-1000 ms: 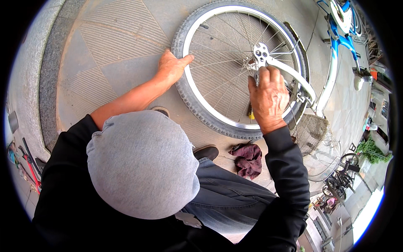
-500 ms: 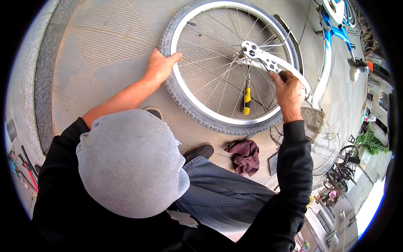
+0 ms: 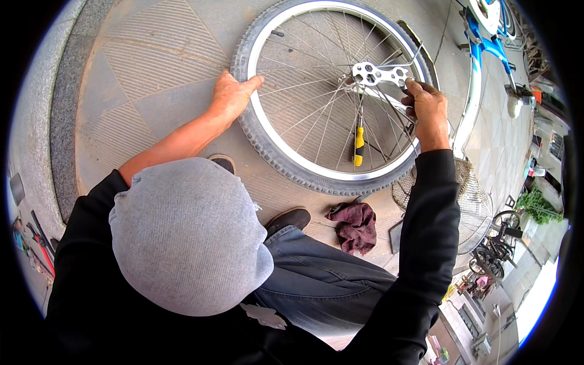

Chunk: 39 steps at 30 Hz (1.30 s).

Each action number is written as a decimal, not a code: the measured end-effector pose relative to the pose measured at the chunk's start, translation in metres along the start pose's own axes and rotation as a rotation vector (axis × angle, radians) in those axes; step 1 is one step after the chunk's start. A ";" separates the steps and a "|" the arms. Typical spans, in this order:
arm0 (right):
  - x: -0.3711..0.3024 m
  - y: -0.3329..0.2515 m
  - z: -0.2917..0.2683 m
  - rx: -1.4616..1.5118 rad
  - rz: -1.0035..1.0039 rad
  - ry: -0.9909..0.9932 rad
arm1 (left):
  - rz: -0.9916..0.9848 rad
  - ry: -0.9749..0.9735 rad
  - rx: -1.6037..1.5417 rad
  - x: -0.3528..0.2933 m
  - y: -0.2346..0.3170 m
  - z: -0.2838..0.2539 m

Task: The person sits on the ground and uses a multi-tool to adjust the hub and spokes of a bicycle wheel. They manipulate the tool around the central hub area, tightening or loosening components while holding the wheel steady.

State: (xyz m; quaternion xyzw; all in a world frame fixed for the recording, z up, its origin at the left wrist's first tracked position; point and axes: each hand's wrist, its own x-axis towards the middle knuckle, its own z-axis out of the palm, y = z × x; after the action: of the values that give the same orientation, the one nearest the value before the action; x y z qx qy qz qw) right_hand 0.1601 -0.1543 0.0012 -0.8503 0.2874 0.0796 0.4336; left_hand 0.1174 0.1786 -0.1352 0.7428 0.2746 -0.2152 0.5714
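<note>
A bicycle wheel [image 3: 286,161] with a knobbly grey tyre and silver rim lies in front of me, tied in with the bike frame on its right. My left hand [image 3: 233,97] grips the tyre at its left side, the thumb over the rim. Between the fingers of my right hand [image 3: 429,115] is the end of a flat silver multi-hole spanner [image 3: 383,75]. Its far end sits at the wheel hub; whether it is seated on the axle nut I cannot tell. Below the hub, a yellow and black screwdriver [image 3: 358,146] shows among the spokes.
The blue and white bicycle frame [image 3: 472,103] stretches along the right. A dark red rag [image 3: 354,228] lies on the paving near my shoe [image 3: 289,220]. Beside my right sleeve is a wire basket [image 3: 471,207]. A grey cap [image 3: 188,237] covers much of the lower left.
My right hand has moved farther away and slightly right. With it, the spanner has swung from a downward slant to nearly level. My left hand stays on the tyre.
</note>
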 end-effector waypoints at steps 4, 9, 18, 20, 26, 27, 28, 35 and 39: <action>0.016 -0.003 0.009 -0.045 -0.020 0.019 | -0.012 -0.014 0.000 0.000 0.001 -0.002; 0.041 0.001 0.018 -0.347 -0.129 0.159 | -0.012 -0.033 -0.007 -0.005 0.006 -0.002; 0.059 -0.024 0.042 -0.668 -0.360 0.212 | -0.033 0.024 -0.039 -0.008 0.010 -0.002; 0.064 -0.032 0.054 -0.691 -0.401 0.183 | -0.030 0.020 -0.046 -0.008 0.008 -0.003; 0.071 -0.043 0.100 -0.808 -0.513 0.109 | 0.003 0.042 0.042 0.002 -0.001 0.005; 0.063 -0.051 0.114 -0.810 -0.510 0.064 | -0.002 0.040 0.058 -0.001 0.002 0.002; 0.058 -0.051 0.130 -0.808 -0.538 0.022 | -0.004 0.026 0.071 -0.003 0.005 0.002; -0.034 -0.060 0.151 -1.027 -0.752 -0.098 | 0.003 -0.022 -0.021 -0.006 0.006 0.000; -0.060 -0.036 0.133 -1.093 -0.875 -0.120 | 0.043 -0.029 -0.067 -0.008 0.006 0.005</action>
State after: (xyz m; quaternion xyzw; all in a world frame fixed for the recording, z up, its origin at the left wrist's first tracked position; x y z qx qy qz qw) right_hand 0.1460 -0.0084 -0.0315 -0.9782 -0.1867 0.0776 -0.0485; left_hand 0.1154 0.1707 -0.1268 0.7258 0.2575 -0.2041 0.6044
